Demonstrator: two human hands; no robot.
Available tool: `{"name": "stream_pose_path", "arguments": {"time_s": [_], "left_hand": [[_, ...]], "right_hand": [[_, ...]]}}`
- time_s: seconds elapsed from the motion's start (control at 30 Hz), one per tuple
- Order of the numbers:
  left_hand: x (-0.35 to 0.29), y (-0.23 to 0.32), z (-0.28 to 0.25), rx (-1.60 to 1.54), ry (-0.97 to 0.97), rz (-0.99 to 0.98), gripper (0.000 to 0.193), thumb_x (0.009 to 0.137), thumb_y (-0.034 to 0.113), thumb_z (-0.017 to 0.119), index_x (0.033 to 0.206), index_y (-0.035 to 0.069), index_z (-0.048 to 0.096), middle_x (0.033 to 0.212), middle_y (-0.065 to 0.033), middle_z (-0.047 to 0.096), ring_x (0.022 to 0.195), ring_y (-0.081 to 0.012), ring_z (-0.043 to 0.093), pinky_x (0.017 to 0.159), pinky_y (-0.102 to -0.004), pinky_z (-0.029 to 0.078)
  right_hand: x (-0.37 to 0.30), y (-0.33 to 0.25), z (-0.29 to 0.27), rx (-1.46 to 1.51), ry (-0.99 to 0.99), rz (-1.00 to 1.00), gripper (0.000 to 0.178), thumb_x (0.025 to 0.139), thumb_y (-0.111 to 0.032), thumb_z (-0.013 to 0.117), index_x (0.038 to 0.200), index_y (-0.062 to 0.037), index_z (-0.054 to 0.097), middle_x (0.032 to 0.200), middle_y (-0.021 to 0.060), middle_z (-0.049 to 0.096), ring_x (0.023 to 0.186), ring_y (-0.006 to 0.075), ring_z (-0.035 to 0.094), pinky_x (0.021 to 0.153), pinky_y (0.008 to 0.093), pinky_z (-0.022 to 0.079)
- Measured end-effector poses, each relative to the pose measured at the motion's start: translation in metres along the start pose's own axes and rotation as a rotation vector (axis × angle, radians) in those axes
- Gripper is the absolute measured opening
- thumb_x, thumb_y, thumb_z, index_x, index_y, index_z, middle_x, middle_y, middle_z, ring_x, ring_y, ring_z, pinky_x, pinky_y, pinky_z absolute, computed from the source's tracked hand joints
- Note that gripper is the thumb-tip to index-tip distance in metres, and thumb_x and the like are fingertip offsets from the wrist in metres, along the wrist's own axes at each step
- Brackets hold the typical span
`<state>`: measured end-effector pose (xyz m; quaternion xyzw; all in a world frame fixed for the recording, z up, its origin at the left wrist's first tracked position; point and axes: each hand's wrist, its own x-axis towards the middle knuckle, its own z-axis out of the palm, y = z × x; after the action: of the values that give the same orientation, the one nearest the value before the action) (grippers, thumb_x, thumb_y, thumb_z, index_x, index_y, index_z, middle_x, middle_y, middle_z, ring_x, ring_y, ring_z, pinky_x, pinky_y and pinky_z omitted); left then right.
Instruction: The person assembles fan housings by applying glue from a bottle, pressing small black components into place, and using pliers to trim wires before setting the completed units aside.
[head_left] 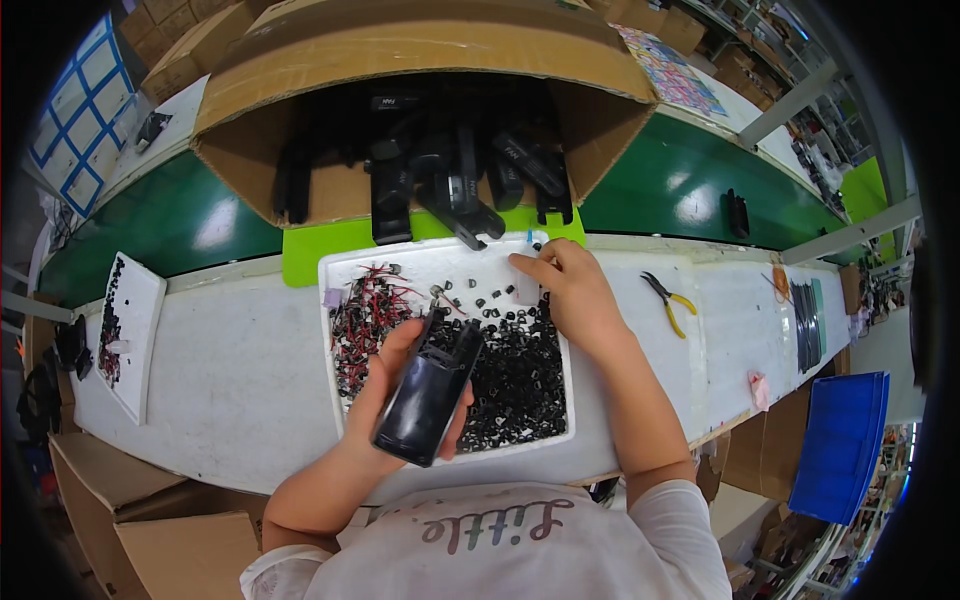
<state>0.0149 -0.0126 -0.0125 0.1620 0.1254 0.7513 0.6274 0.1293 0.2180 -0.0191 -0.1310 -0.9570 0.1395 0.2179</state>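
Observation:
My left hand (385, 385) is wrapped round a black plastic casing (428, 395), a long hollow part with prongs at its upper end, held tilted above a white foam tray (450, 255). My right hand (572, 295) is closed at the tray's upper right corner. Its fingers cross a small whitish translucent bottle (526, 290) with a blue tip, and they appear to grip it. In the tray's left part lie small parts with red and black wires (365, 325). A heap of small black plastic pieces (515, 390) fills the right part.
An open cardboard box (425, 50) full of black casings (465, 175) stands on its side behind the tray. Yellow-handled pliers (670, 302) lie to the right. A second foam tray (135, 340) is at far left. A blue bin (838, 445) sits at the lower right.

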Motion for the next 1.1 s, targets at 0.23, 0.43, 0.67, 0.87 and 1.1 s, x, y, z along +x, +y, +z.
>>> {"name": "stream_pose_path", "arguments": {"time_s": [0.23, 0.43, 0.67, 0.87, 1.1], "left_hand": [[0.002, 0.005, 0.008, -0.018, -0.044, -0.293, 0.066, 0.088, 0.060, 0.028, 0.137, 0.015, 0.023, 0.102, -0.0202, 0.052, 0.060, -0.0249, 0.056, 0.041, -0.0302, 0.047], [0.006, 0.005, 0.004, -0.126, 0.092, -0.407, 0.064, 0.089, 0.058, 0.026, 0.134, 0.013, 0.029, 0.091, -0.0242, 0.056, 0.062, -0.0290, 0.060, 0.038, -0.0334, 0.048], [0.003, 0.007, -0.002, 0.173, 0.187, -0.254, 0.045, 0.094, 0.028, 0.041, 0.133, 0.009, 0.030, 0.096, -0.0212, 0.057, 0.070, -0.0269, 0.061, 0.056, -0.0347, 0.054], [0.001, -0.002, 0.009, 0.544, 0.304, -0.024, 0.033, 0.087, 0.011, 0.054, 0.118, 0.002, 0.046, 0.096, -0.0089, 0.060, 0.079, -0.0179, 0.059, 0.064, -0.0310, 0.051], [0.002, 0.017, 0.001, 0.307, 0.325, 0.257, 0.032, 0.088, 0.025, 0.057, 0.110, 0.003, 0.051, 0.103, -0.0071, 0.059, 0.082, -0.0132, 0.055, 0.062, -0.0253, 0.042]], "right_hand": [[-0.002, -0.061, -0.037, 0.817, -0.134, -0.031, 0.023, 0.082, -0.003, 0.057, 0.104, -0.0004, 0.061, 0.096, 0.0122, 0.058, 0.086, 0.0216, 0.056, 0.073, 0.0289, 0.044], [-0.007, -0.065, -0.032, 0.835, -0.159, 0.039, 0.011, 0.079, -0.005, 0.063, 0.089, -0.0008, 0.064, 0.077, 0.0084, 0.058, 0.071, 0.0207, 0.057, 0.062, 0.0288, 0.045], [-0.010, -0.068, -0.032, 0.786, -0.148, 0.127, 0.009, 0.076, -0.004, 0.065, 0.084, -0.0004, 0.063, 0.075, 0.0072, 0.058, 0.060, 0.0155, 0.055, 0.054, 0.0253, 0.043], [-0.010, -0.076, -0.030, 0.700, -0.078, 0.117, 0.009, 0.078, -0.006, 0.063, 0.086, -0.0018, 0.063, 0.077, 0.0099, 0.059, 0.068, 0.0245, 0.058, 0.060, 0.0301, 0.046], [-0.020, -0.063, -0.032, -0.010, -0.251, 0.095, 0.019, 0.076, -0.011, 0.064, 0.092, -0.0015, 0.063, 0.081, 0.0114, 0.058, 0.071, 0.0289, 0.059, 0.063, 0.0337, 0.048]]}}
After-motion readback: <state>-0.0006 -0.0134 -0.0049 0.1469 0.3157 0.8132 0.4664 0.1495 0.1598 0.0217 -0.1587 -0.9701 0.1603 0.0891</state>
